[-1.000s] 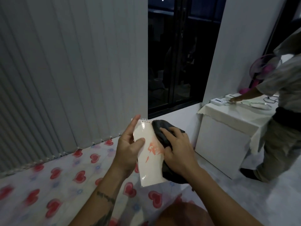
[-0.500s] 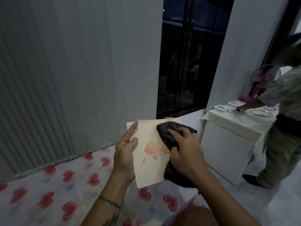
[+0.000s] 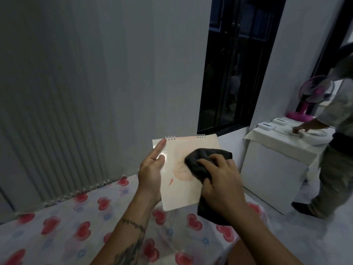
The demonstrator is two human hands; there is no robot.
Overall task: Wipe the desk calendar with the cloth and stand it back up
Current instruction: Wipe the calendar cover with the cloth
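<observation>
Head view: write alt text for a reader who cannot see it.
A person's left hand holds a spiral-bound desk calendar in the air while the right hand presses a dark cloth against its page. Below lies a heart-patterned cover; at right, another person reaches over a white table.

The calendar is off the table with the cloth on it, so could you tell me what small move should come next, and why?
Probably sweep the cloth down and left over the calendar. The right hand presses it on the upper right of the page, the lower half is bare, and the left hand steadies the left edge, so wiping seems unfinished.
</observation>
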